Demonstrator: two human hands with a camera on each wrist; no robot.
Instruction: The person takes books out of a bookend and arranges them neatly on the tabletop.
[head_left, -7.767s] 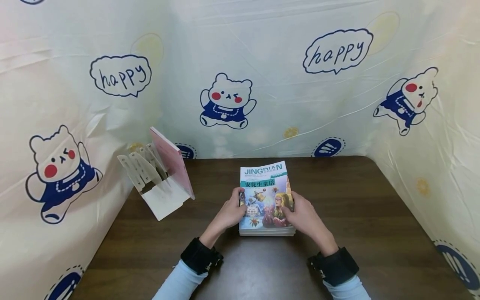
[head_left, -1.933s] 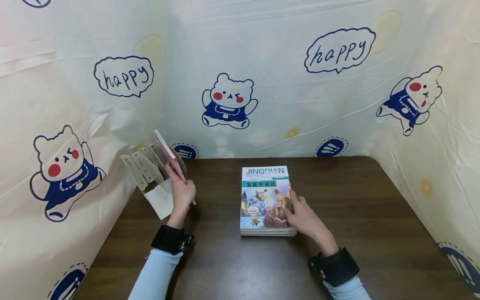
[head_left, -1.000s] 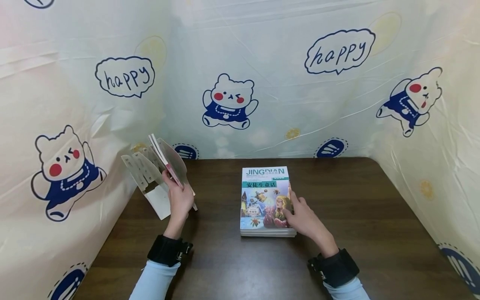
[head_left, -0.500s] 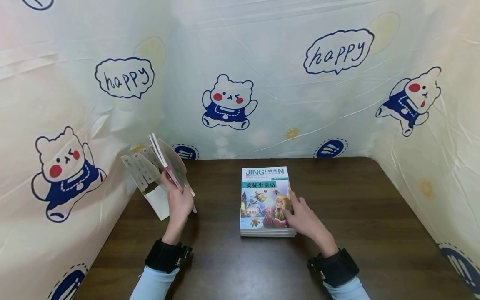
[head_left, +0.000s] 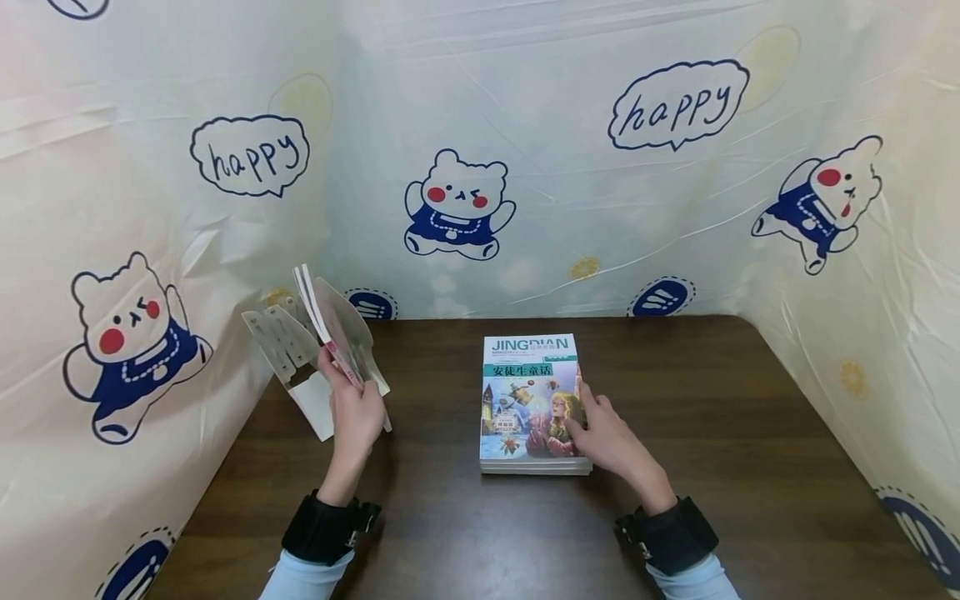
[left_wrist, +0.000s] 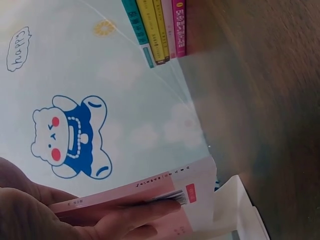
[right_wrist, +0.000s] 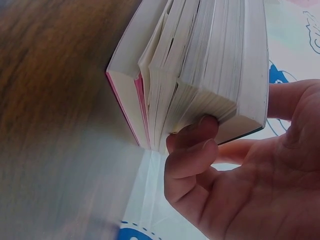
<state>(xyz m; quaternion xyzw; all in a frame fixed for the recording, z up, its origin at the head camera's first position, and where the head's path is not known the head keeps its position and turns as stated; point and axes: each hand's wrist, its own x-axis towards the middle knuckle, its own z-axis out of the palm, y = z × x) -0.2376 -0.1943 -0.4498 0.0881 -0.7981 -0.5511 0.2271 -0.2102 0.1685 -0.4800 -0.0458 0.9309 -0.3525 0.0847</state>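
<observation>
My left hand [head_left: 356, 417] pinches a thin pink book [left_wrist: 125, 192] by its lower spine edge. The book stands tilted left in a white bookend holder [head_left: 313, 402], its white page edges showing at the top and a grey-white end panel [head_left: 347, 321] just right of it. My right hand [head_left: 611, 437] grips the right side of a book stack [head_left: 525, 408] on the table, thumb on the top cover. In the right wrist view its fingers [right_wrist: 190, 160] curl against the page edges. The stack's top book has a blue illustrated cover.
The brown table [head_left: 712, 400] runs back to a pale cloth backdrop [head_left: 555, 167] printed with bears, which also hangs along both sides. Several white divider plates [head_left: 273, 346] of the holder stand left of the pink book.
My left hand has left the stack and gone to the pink book. The book has tilted left, away from the end panel, and its lower end comes slightly nearer. My right hand stays at the stack.
</observation>
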